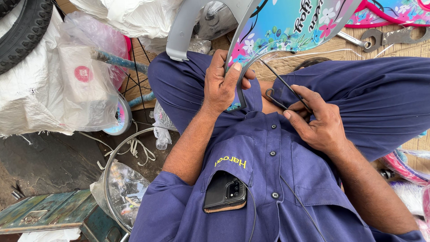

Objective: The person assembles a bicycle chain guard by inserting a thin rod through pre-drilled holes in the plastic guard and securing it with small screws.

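My left hand (222, 83) grips the lower edge of a curved bicycle mudguard (286, 22) that is grey underneath and printed with bright flowers on blue. My right hand (316, 121) pinches a thin black wire stay (284, 87) that ends in a small loop, held close beside the mudguard's end. Both hands work over my lap, above dark blue trousers and shirt. A black phone (225, 192) sits in my shirt pocket.
Two spanners (380, 38) lie on the wooden boards at upper right. White plastic-wrapped bundles (67, 85) and a black tyre (22, 31) are at the left. A wrapped wheel rim (118, 179) lies by my left knee. More flowered parts (394, 11) are top right.
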